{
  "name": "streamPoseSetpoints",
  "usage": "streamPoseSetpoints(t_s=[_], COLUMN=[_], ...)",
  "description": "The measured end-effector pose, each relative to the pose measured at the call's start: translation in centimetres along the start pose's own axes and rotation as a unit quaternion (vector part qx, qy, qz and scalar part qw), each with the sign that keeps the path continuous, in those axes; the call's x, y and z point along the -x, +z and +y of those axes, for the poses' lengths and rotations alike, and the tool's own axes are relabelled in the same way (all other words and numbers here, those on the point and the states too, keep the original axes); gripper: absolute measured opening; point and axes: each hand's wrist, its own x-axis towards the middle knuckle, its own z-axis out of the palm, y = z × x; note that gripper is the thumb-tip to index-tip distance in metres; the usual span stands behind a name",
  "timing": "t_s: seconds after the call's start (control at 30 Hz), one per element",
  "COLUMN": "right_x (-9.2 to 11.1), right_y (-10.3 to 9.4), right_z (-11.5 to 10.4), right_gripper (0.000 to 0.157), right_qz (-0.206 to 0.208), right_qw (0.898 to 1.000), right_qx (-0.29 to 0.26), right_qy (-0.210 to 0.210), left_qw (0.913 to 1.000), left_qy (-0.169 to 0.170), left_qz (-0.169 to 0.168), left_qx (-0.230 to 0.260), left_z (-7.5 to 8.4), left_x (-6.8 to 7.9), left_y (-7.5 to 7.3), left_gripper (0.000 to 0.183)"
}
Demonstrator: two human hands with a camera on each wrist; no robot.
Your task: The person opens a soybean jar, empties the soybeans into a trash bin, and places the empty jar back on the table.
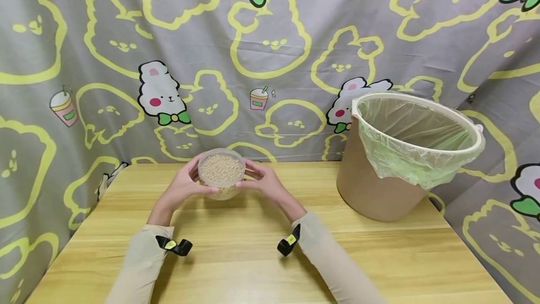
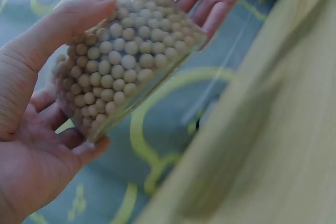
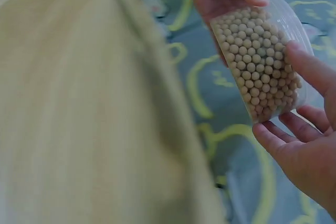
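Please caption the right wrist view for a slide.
Both hands hold a clear cylindrical plastic jar of round beige beads.

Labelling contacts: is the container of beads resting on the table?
No, the left wrist view shows curtain between the container and the table.

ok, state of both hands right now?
Left hand: holding the clear container of beige beads by one side.
Right hand: holding the same container, opposite side.

My long beige sleeves each carry a black wrist mount with a rounded end and a small yellow label.
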Motion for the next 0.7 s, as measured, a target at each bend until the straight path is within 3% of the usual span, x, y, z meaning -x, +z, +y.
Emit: streamPoseSetpoints(t_s=[0.37, 0.7], right_x=[2.5, 4.3], right_y=[-6.7, -9.8], right_z=[-6.7, -9.2], right_gripper=[0.069, 0.064], right_qz=[0.013, 0.055], right_qw=[0.999, 0.995], right_qx=[0.017, 0.019], right_qy=[-0.041, -0.078], left_qw=[0.9945, 0.9835], left_qy=[0.067, 0.086], left_qz=[0.009, -0.021], left_qx=[0.08, 0.158], left_z=[5.6, 8.1], left_x=[-3.9, -6.5], left_y=[6.4, 10.8], left_gripper=[0.093, 0.093])
